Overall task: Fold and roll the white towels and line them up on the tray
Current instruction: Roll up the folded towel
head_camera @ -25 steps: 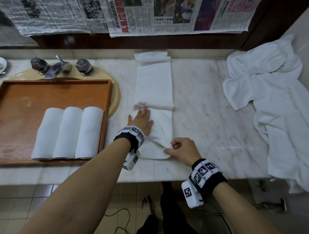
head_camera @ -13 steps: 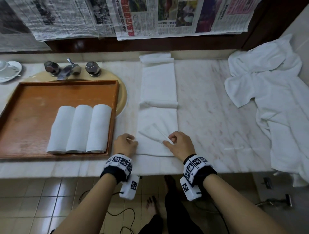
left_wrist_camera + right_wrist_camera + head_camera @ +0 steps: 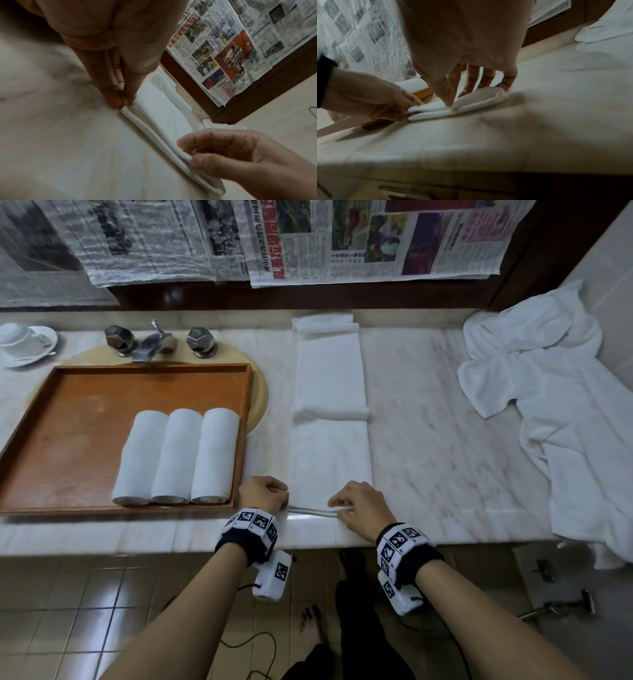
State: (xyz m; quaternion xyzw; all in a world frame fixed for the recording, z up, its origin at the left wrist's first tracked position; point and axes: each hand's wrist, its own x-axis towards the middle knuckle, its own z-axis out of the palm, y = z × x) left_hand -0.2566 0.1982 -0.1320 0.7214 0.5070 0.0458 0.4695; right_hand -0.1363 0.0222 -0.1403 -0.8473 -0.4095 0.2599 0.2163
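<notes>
Pinching the near hem of a long white towel point(image 3: 330, 460), the left hand point(image 3: 263, 494) and the right hand point(image 3: 356, 503) hold its two corners at the front edge of the marble counter point(image 3: 445, 467). Thumb and fingertips point(image 3: 118, 100) of the left hand close on the left corner; the right hand's thumb and fingers point(image 3: 471, 81) curl round the right corner, where the soft cloth has a thin, rounded double edge, two layers thick. Between the two grips the hem runs as a narrow white cord-like line. Beyond the grips the towel lies flat as a long narrow strip running away toward the wall, with a raised crosswise fold about halfway along and a small bunched fold at its far end. Left of the left hand sits a rectangular wooden tray point(image 3: 68, 412) with a low rim, and three rolled towels point(image 3: 178, 457) lie on it side by side, touching, as smooth cylinders. Well right of the right hand a crumpled heap of white towels point(image 3: 565, 422) drapes over the counter edge. Past the tray stand metal taps point(image 3: 157, 340), and newspaper sheets point(image 3: 342, 241) hang on the wall.
</notes>
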